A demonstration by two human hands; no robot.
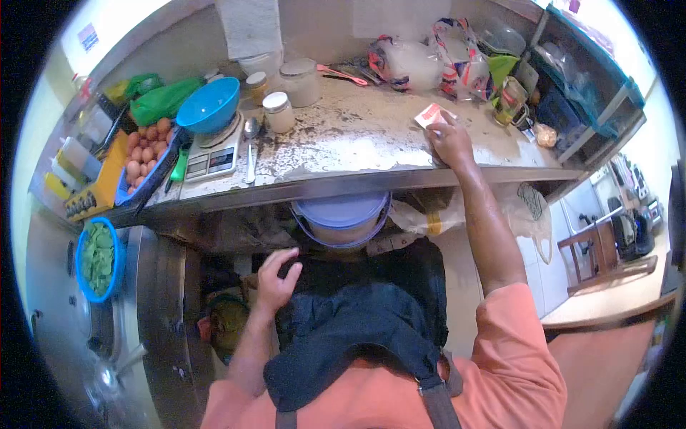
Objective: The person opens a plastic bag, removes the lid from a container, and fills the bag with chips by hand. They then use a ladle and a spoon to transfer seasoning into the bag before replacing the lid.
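My right hand (451,143) reaches over the worktop and pinches a small white packet with red print (431,114) by its near edge. Whether the packet is lifted or resting on the surface is hard to tell. My left hand (277,277) hangs in the air before my dark apron (357,314), fingers loosely curved, thumb apart, holding nothing. To the packet's left on the worktop (357,136) stand a white-lidded jar (278,113), a larger jar (299,82) and a spoon (251,163). A digital scale (213,161) carries a tilted blue bowl (209,105).
A blue tray of eggs (148,151) sits at the left, above a blue basket of green leaves (98,259). Plastic bags (407,63) line the back wall. A rack (589,86) stands at the right. Below the counter edge is a lidded bucket (341,214).
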